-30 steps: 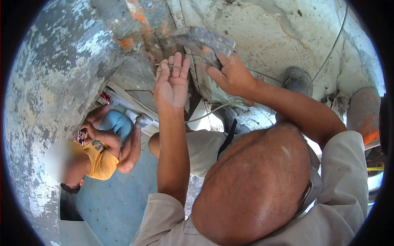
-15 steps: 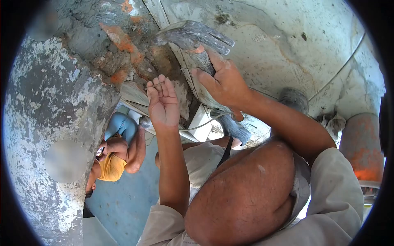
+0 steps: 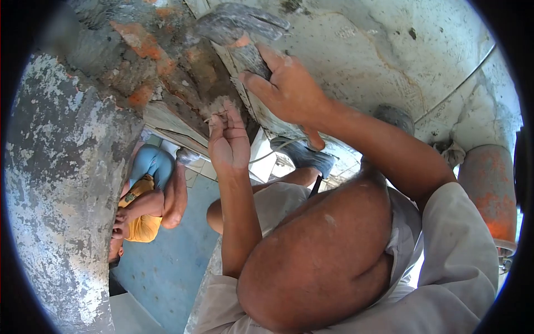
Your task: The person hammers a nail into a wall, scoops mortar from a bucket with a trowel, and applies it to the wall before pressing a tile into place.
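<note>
My right hand (image 3: 295,92) is wrapped round the handle of a claw hammer (image 3: 236,23), whose grey, dusty head lies over the edge of the pale slab at the top. The handle's orange end shows below the hand. Palm up, my left hand (image 3: 229,146) is beneath the hammer head, beside the broken masonry (image 3: 203,69). Its fingers are curled together round something small and thin at the fingertips, too small to make out. Pale dust covers the fingers.
A rough grey wall (image 3: 61,183) fills the left side. Below, a person in a yellow top (image 3: 146,225) is on a blue floor (image 3: 167,278). An orange-stained cylinder (image 3: 486,189) stands at right. A thin cable (image 3: 267,155) passes behind my left hand.
The hammer and my right hand have shifted up and left in view. My left hand's fingers have curled closer together near the masonry. The person below has moved an arm.
</note>
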`<state>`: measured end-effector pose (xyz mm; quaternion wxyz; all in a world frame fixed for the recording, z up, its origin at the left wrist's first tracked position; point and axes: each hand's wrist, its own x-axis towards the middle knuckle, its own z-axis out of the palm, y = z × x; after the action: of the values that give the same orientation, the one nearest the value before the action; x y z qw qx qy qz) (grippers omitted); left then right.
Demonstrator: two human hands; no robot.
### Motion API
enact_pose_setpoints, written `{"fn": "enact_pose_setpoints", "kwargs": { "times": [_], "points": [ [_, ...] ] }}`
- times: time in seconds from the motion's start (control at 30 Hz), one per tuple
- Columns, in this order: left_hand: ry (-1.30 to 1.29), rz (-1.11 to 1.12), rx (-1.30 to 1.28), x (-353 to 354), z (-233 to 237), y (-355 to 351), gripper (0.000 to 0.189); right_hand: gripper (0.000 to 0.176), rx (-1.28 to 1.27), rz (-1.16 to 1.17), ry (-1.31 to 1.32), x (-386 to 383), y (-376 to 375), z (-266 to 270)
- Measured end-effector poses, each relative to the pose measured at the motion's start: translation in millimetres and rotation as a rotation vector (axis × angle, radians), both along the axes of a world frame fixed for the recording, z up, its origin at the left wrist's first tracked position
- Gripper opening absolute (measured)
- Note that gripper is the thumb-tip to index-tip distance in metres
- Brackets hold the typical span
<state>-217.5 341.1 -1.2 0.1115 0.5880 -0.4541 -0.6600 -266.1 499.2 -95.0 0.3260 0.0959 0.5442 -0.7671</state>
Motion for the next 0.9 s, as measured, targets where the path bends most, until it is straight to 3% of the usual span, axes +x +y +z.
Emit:
{"fn": "enact_pose_setpoints", "kwargs": {
  "times": [0.13,0.23,0.3,0.53,0.6,0.63,0.7,0.9],
  "points": [
    [-0.003,-0.018,-0.022,11.0,-0.1,-12.5,0.021,0.056,-0.099,0.024,-0.058,-1.5,0.2,-2.6],
    [-0.080,0.028,-0.082,15.6,0.9,-17.3,0.019,0.045,-0.053,-0.151,0.066,-1.8,-1.5,-4.0],
    [-0.143,0.035,-0.096,27.1,-0.9,-28.4,0.015,0.054,-0.037,-0.015,-0.018,-3.3,6.2,-4.0],
    [-0.010,0.021,-0.070,19.1,2.0,-32.2,0.008,0.057,-0.059,0.021,-0.034,-3.2,6.5,-10.2],
    [-0.017,0.006,-0.118,14.0,2.2,-27.5,0.014,0.036,-0.033,-0.172,0.079,-0.4,0.1,-10.7],
    [-0.018,0.007,-0.120,14.8,1.4,-26.4,0.014,0.036,-0.035,-0.172,0.078,-0.9,1.7,-10.4],
    [-0.033,0.085,-0.163,18.3,-0.7,-23.5,0.007,0.058,-0.056,0.041,-0.044,-2.3,8.0,-9.2],
    [-0.171,0.035,-0.202,73.7,1.1,-42.0,0.011,0.051,-0.026,0.010,-0.060,-3.6,11.7,-9.6]
  ]
}}
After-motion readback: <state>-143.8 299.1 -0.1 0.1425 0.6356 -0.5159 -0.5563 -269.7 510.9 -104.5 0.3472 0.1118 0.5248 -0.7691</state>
